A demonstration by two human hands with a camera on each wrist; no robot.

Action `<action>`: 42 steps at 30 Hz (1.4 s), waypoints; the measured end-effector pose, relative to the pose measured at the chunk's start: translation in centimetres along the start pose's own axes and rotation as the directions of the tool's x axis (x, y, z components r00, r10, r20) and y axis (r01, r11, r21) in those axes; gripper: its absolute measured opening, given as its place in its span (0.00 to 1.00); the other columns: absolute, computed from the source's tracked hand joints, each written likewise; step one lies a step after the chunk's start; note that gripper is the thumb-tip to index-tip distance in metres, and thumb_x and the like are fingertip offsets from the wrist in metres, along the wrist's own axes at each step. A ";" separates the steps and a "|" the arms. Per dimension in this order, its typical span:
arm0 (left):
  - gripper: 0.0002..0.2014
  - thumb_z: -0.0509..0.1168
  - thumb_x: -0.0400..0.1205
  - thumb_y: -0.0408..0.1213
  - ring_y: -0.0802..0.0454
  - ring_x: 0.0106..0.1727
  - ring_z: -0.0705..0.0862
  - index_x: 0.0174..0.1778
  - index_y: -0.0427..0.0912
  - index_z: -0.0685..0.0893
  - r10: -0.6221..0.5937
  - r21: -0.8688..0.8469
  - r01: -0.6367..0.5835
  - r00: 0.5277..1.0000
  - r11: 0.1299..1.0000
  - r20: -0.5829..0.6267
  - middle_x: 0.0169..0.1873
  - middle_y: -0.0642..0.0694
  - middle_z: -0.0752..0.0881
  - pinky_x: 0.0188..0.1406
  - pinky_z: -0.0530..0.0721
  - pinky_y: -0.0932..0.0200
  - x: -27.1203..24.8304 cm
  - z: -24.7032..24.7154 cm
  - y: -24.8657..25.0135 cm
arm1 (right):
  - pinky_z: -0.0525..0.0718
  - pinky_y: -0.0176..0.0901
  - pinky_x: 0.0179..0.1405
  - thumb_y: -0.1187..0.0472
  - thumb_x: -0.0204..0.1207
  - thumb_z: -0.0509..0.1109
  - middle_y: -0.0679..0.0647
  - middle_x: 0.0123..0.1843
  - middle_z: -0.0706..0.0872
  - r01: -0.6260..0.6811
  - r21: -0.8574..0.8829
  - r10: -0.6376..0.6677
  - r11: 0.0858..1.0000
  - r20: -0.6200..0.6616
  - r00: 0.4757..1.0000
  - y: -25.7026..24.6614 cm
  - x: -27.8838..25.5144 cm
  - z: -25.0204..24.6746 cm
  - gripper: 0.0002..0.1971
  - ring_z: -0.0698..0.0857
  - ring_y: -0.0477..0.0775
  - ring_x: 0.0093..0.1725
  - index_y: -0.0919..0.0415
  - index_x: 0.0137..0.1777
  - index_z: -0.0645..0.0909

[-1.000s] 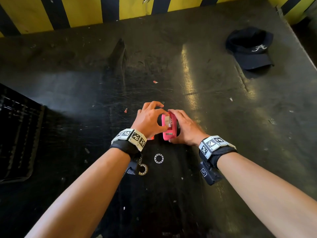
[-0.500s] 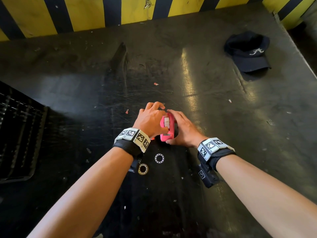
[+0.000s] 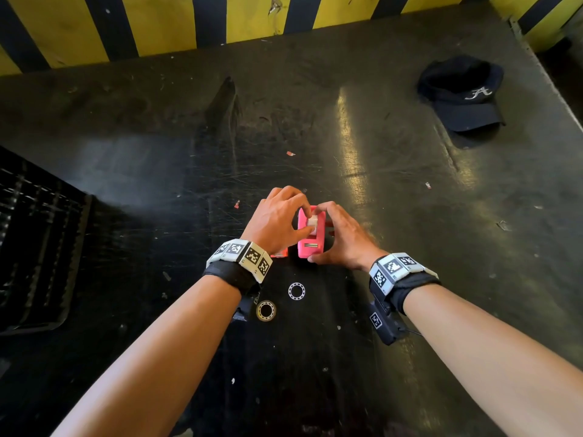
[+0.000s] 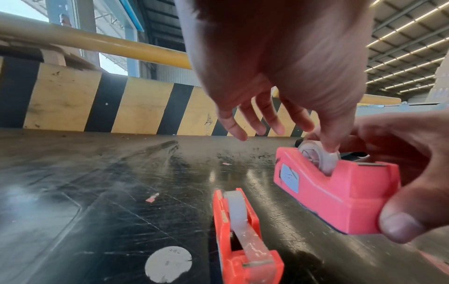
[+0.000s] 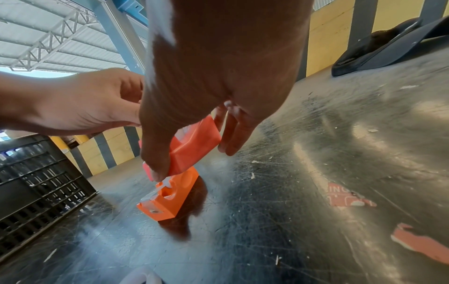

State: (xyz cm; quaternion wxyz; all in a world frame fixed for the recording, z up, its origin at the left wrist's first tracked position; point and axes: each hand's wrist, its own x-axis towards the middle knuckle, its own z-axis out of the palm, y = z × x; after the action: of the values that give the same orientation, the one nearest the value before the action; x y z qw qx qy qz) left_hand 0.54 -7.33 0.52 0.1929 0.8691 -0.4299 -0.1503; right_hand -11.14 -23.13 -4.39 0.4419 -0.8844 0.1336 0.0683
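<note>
- Right hand [image 3: 344, 238]: gripping the pink plastic tape dispenser [image 3: 310, 247], thumb at its near cutter end and fingers curled round its far side.
- Left hand [image 3: 277, 222]: not gripping anything. The thumb tip bears down on the translucent tape roll [image 4: 320, 159] in the dispenser's cradle. In the left wrist view the other four fingers hang spread and loose beyond it, touching nothing.
- Change: a second ago the pink dispenser was tipped on its side with its dark base facing right. It is now rolled top-up, with the cutter blade toward the person and the roll showing from above.
- My read: reorienting is done. The thumb looks to be seating the roll, or hunting for the free end to draw it to the cutter.
- I can't tell if the base sits flat on the scratched dark metal table [image 3: 410, 216]. The left wrist view hints the near end is slightly raised.
- Orange plastic tape dispenser [image 4: 243, 240]: just left of the pink one, on the table under the left palm. It is already loaded, with tape run to its cutter.
- On the person's side of the pink dispenser: a thin white ring [image 3: 296, 291] and a brownish round ring [image 3: 266, 310], both lying flat and apart from each other.
- Well right of it and beyond: a dark baseball cap [image 3: 460, 93].
- Well left of it: a black slatted plastic crate [image 3: 34, 247].
- Far beyond it: a yellow-and-black striped barrier [image 3: 157, 23].
</note>
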 end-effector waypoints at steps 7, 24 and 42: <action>0.05 0.75 0.79 0.47 0.47 0.73 0.77 0.49 0.53 0.92 0.044 0.037 -0.044 0.999 0.998 0.006 0.68 0.52 0.85 0.66 0.82 0.40 -0.2 0.1 0.1 | 0.86 0.59 0.68 0.52 0.53 0.93 0.47 0.72 0.76 -0.004 -0.023 0.004 1.000 -0.005 1.000 -0.1 0.0 0.1 0.47 0.83 0.53 0.67 0.40 0.69 0.68; 0.07 0.74 0.78 0.53 0.43 0.82 0.67 0.49 0.59 0.94 0.117 0.190 -0.133 0.988 0.973 0.097 0.79 0.50 0.75 0.73 0.75 0.37 -3.9 0.6 0.7 | 0.76 0.44 0.62 0.48 0.54 0.93 0.49 0.70 0.79 -0.045 -0.054 0.046 0.998 0.028 0.999 -0.3 0.4 0.0 0.46 0.78 0.50 0.65 0.46 0.71 0.71; 0.08 0.66 0.79 0.32 0.50 0.49 0.85 0.48 0.51 0.80 -0.285 -0.099 0.293 0.955 0.951 0.083 0.48 0.51 0.85 0.51 0.89 0.45 -6.5 0.3 -5.4 | 0.76 0.57 0.75 0.53 0.57 0.92 0.52 0.88 0.66 -0.134 -0.286 0.166 0.949 0.090 0.982 1.1 1.7 0.7 0.63 0.76 0.62 0.81 0.50 0.89 0.56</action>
State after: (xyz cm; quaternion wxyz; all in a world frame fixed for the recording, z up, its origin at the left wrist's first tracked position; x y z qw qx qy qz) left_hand 0.30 0.80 -1.65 0.2017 0.9051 -0.2955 -0.2296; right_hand -9.83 -23.47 -6.07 0.3132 -0.9198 0.1644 0.1697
